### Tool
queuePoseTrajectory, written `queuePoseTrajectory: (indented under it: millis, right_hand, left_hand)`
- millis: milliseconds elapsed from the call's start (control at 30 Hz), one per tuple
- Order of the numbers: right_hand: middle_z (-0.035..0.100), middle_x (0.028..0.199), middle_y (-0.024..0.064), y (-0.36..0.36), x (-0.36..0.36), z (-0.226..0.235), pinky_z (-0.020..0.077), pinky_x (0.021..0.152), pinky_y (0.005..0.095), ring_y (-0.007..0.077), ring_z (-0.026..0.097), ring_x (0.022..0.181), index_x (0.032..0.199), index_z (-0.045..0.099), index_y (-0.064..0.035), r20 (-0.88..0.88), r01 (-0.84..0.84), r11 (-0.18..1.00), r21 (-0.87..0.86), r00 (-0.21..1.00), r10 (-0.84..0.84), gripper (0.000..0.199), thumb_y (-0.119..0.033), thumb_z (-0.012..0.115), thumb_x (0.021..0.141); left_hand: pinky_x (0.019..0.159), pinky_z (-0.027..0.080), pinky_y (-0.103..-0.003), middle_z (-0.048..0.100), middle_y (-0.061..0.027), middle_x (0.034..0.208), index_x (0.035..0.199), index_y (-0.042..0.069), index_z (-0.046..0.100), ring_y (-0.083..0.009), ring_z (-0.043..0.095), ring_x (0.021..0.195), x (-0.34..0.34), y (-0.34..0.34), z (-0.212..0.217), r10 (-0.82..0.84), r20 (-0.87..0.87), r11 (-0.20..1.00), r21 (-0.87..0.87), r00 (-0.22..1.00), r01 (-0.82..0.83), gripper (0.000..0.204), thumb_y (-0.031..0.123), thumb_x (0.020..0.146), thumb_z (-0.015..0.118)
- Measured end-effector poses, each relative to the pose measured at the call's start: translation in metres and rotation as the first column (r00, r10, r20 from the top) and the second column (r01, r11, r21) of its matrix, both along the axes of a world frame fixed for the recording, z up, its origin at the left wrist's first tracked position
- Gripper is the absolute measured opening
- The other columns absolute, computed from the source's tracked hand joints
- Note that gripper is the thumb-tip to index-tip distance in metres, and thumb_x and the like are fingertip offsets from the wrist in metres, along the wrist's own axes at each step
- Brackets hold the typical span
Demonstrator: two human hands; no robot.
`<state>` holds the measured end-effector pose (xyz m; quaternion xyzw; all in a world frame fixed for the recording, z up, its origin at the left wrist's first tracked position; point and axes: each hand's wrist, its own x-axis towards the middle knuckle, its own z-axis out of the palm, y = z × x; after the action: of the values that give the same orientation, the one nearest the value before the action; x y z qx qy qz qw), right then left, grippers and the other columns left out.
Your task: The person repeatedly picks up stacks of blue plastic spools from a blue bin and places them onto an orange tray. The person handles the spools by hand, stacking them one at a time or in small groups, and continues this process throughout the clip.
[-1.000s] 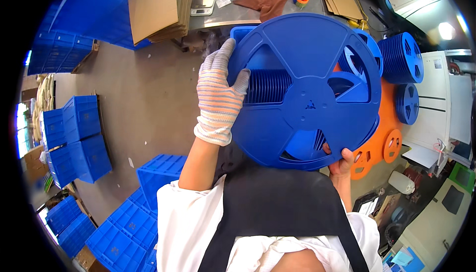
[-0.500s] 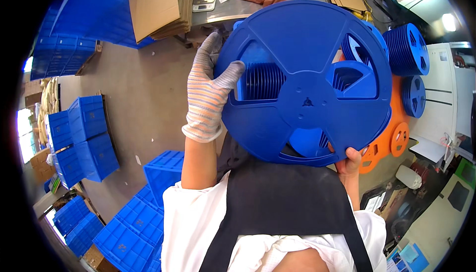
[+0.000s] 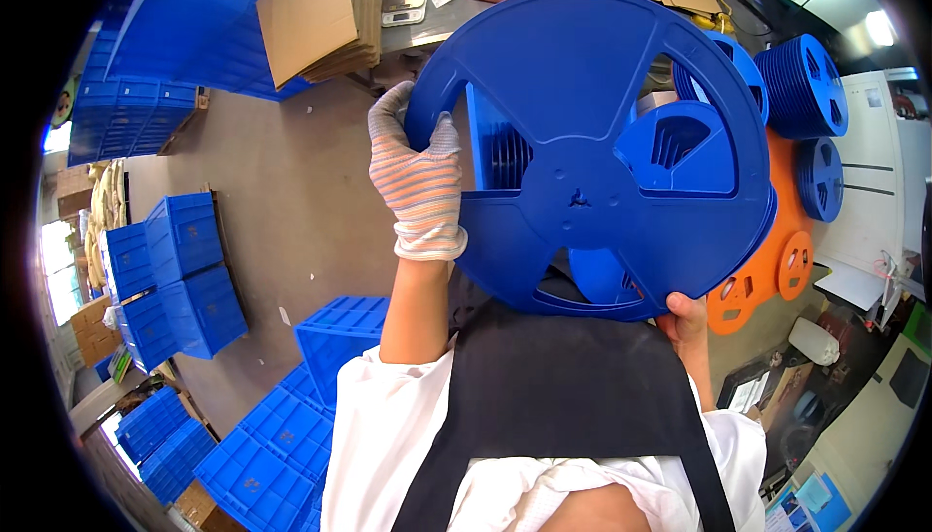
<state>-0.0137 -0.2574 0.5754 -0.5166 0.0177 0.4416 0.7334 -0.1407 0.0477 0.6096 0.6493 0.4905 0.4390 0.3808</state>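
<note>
A large blue plastic reel (image 3: 529,56), with wide cut-out windows and a small hub hole, is held up in front of my chest. My left hand (image 3: 417,168), in a striped glove with grey fingertips, is closed round its left rim, thumb on the near face. My bare right hand (image 3: 685,316) grips the lower right edge; the thumb shows, while its other fingers are hidden behind the reel. More blue reels (image 3: 510,158), stacked on edge, show through the windows.
Blue reels (image 3: 801,85) and an orange surface with orange discs (image 3: 733,304) are at right. A metal table (image 3: 451,22) ahead bears a small scale (image 3: 405,0) and cardboard sheets (image 3: 320,17). Blue crates (image 3: 199,275) stand on the floor at left.
The reel has shifted slightly left and turned a little. My left hand has moved in, its thumb now on the rim rather than over the window. My right hand keeps its grip.
</note>
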Motion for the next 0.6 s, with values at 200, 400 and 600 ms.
queuePoseTrajectory:
  millis: [200,400,600]
  right_hand:
    - [0.057,0.122,0.0145,-0.007,0.001,-0.001,0.0487,0.094,0.0405,0.0292,0.058,0.11,0.134,0.044,0.001,-0.046,-0.078,0.997,-0.021,0.996,0.077,0.084,-0.019,0.08,0.06]
    - [0.056,0.127,0.0142,-0.011,0.001,-0.002,0.0449,0.102,0.0407,0.0291,0.055,0.118,0.135,0.044,0.0012,-0.076,-0.087,0.996,0.009,0.993,0.087,0.085,-0.017,0.08,0.06]
    - [0.057,0.126,0.0142,-0.009,-0.001,-0.002,0.045,0.102,0.0403,0.0289,0.056,0.118,0.135,0.045,0.0014,-0.066,-0.065,0.997,0.03,0.996,0.067,0.084,-0.014,0.08,0.059]
  left_hand:
    - [0.079,0.052,-0.026,0.065,-0.0081,0.096,0.132,0.004,0.048,-0.0132,0.063,0.084,-0.013,0.007,-0.008,-0.106,-0.015,0.988,-0.113,0.994,0.103,0.056,0.0,0.079,0.068]
    - [0.075,0.051,-0.024,0.065,-0.0088,0.093,0.145,0.002,0.036,-0.0125,0.062,0.082,-0.039,0.018,0.012,-0.312,0.337,0.776,-0.45,0.889,0.442,0.074,0.003,0.078,0.069]
    - [0.065,0.05,-0.025,0.066,-0.0126,0.091,0.143,0.002,0.039,-0.0133,0.061,0.072,-0.058,0.035,0.012,-0.252,0.609,0.584,-0.524,0.752,0.62,0.07,0.001,0.079,0.067]
